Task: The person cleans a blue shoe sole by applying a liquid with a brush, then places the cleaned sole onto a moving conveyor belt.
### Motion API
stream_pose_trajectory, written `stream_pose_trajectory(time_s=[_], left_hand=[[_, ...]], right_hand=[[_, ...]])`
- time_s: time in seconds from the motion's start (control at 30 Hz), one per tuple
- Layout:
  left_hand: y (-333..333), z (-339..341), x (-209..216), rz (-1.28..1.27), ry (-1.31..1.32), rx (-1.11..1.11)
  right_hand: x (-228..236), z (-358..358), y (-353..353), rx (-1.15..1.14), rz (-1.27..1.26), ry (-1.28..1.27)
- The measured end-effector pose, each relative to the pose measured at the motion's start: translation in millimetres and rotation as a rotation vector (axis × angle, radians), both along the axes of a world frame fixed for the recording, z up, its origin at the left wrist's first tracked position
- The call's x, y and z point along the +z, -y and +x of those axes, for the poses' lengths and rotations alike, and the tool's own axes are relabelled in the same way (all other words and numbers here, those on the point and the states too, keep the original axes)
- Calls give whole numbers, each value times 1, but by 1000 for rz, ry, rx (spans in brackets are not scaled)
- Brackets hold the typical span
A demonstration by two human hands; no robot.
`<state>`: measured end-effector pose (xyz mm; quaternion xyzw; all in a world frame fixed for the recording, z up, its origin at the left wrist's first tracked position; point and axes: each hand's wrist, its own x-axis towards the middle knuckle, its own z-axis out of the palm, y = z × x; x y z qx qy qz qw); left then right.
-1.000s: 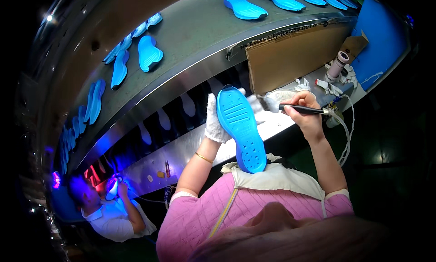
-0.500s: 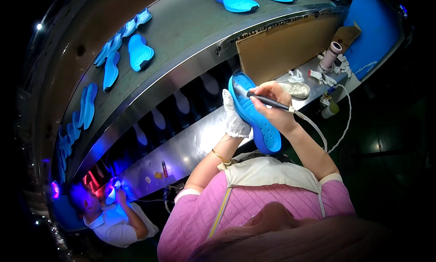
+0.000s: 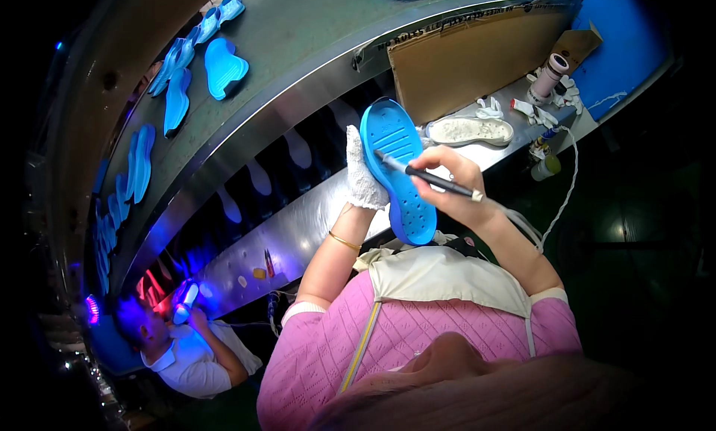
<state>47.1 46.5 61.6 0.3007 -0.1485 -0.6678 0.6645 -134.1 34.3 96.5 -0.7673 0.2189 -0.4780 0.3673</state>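
My left hand [image 3: 365, 179], in a white knitted glove, wraps round the left edge of a blue shoe sole [image 3: 391, 136]. The sole is tilted up, its grooved and dimpled inner face toward me. In my bare right hand [image 3: 461, 179] is a slim black-handled brush [image 3: 397, 164], gripped like a pen. Its pale tip is over the sole's left rim, just below the grooves; whether it touches is too small to tell. A white tube [image 3: 522, 223] trails from the handle's back end past my right forearm.
Behind the metal bench [image 3: 317, 218] runs a dark belt [image 3: 298, 39] carrying several blue soles [image 3: 225, 69]. A cream sole [image 3: 470, 131], white-and-red gloves [image 3: 533, 113], a pink tumbler [image 3: 549, 77] and a cardboard sheet [image 3: 481, 65] stand or lie at right. A co-worker [image 3: 198, 360] handles a sole at lower left.
The blue sole and my left hand have shifted left and slightly up. The brush tip has gone from the sole's far end down to its left rim. More of the cream sole shows.
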Motion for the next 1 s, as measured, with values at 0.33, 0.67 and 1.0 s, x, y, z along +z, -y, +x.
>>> stream_pose_trajectory(time_s=[0.33,0.67,1.0], left_hand=[[-47,-20,-16,67,271,-201],[-3,-20,-13,-145,-97,-48],[20,-6,9,-660,-282,-53]], right_hand=[[-28,-36,-13,65,363,45],[-18,-21,-10,173,248,94],[-2,-19,-11,318,214,176]])
